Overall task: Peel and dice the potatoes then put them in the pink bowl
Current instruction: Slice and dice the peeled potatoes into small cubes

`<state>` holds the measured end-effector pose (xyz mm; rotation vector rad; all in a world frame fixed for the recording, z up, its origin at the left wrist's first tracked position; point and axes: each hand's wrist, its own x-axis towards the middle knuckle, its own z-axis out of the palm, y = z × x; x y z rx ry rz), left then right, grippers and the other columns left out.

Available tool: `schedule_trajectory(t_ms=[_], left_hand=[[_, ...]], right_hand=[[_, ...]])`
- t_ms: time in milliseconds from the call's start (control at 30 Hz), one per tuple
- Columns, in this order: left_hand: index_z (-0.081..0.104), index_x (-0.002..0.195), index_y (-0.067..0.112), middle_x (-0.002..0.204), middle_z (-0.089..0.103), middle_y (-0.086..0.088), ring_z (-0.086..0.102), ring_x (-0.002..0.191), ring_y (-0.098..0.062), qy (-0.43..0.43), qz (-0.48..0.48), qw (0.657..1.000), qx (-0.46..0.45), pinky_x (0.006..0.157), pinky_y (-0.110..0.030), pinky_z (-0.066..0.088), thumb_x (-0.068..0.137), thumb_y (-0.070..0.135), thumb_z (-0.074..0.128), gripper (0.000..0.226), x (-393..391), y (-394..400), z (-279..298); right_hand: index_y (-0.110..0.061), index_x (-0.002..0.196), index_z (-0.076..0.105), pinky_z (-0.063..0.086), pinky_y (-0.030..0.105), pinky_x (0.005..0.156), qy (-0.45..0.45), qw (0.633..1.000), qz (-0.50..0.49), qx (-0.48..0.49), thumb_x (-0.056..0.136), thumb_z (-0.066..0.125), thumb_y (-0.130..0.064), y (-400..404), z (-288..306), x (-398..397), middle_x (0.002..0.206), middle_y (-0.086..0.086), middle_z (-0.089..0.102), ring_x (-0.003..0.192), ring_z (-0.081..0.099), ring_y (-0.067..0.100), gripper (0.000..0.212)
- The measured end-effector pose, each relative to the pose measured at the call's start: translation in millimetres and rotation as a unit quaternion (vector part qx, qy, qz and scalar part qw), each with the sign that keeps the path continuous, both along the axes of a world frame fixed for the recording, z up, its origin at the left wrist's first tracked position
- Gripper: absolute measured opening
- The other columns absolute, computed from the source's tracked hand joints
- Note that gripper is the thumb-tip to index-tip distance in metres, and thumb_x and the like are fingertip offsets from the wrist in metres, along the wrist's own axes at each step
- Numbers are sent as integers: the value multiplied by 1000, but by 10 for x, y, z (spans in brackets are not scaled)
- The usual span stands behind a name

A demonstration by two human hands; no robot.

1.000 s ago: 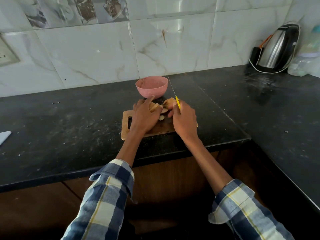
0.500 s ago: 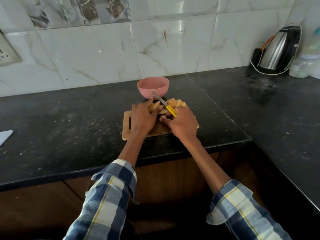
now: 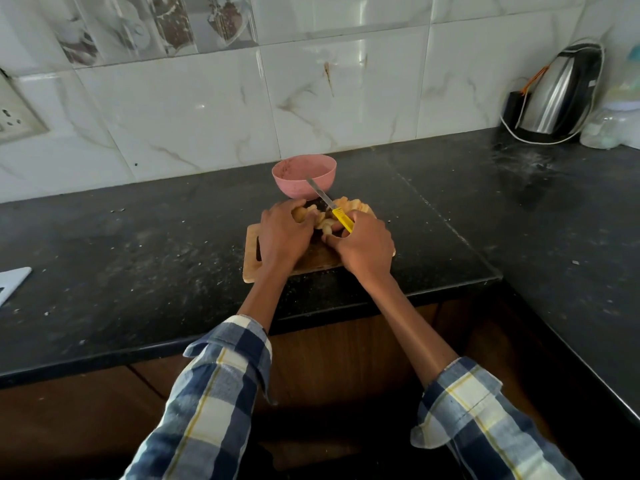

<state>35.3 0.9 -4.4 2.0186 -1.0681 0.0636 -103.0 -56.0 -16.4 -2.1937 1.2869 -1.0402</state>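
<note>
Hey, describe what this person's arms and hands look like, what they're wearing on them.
Both arms wear a checked shirt in navy, pale blue and cream with thin yellow lines. The left sleeve and right sleeve are turned back, with loose cuffs, leaving the forearms bare. The left hand and right hand are bare: no gloves. No rings or watch show in this view.

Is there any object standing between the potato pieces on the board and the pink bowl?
Nothing visible rests between the potato pieces and the pink bowl. Only the knife blade, held by the right hand, crosses above that gap.
</note>
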Motion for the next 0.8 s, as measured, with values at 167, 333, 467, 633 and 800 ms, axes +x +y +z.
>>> schedule_trajectory(t_ms=[167, 333, 467, 633, 800], left_hand=[[75, 122, 28, 114, 74, 5, 65, 105, -16, 14, -2, 1000, -20, 85, -34, 52, 92, 46, 67, 35, -93, 5, 72], [73, 118, 31, 113, 74, 6, 64, 108, -22, 7, 8, 1000, -26, 89, -44, 57, 87, 58, 63, 42, -90, 38, 36], [73, 124, 29, 116, 76, 4, 65, 112, -22, 10, 13, 999, -28, 92, -38, 54, 91, 55, 64, 43, -121, 87, 60], [74, 125, 28, 118, 76, 6, 69, 109, -16, 63, 23, 996, -64, 95, -35, 55, 101, 40, 54, 34, -92, 160, 43], [74, 126, 21, 125, 73, 2, 65, 112, -10, 98, 52, 989, -98, 99, -28, 51, 101, 22, 59, 29, 16, 256, -19]], right_hand=[[-23, 101, 71, 35, 29, 64, 11, 1000, 2, -25, 87, 74, -58, -7, -6, -6, 83, -8, 60, 77, 54, 13, 38], [-22, 100, 72, 34, 29, 59, 12, 1000, 9, -20, 87, 71, -61, -2, 1, -2, 81, -9, 60, 76, 58, 13, 41], [-22, 106, 74, 29, 23, 54, -5, 999, 33, -22, 87, 74, -58, 15, 35, -52, 82, -10, 62, 76, 58, 11, 41], [-27, 89, 78, 54, 33, 67, -27, 995, 97, 0, 82, 83, -46, 44, 49, -108, 77, -14, 71, 67, 60, 2, 21], [-29, 79, 76, 54, 30, 60, -56, 989, 134, 19, 77, 84, -57, 38, 18, -102, 68, -14, 69, 65, 64, 3, 29]])
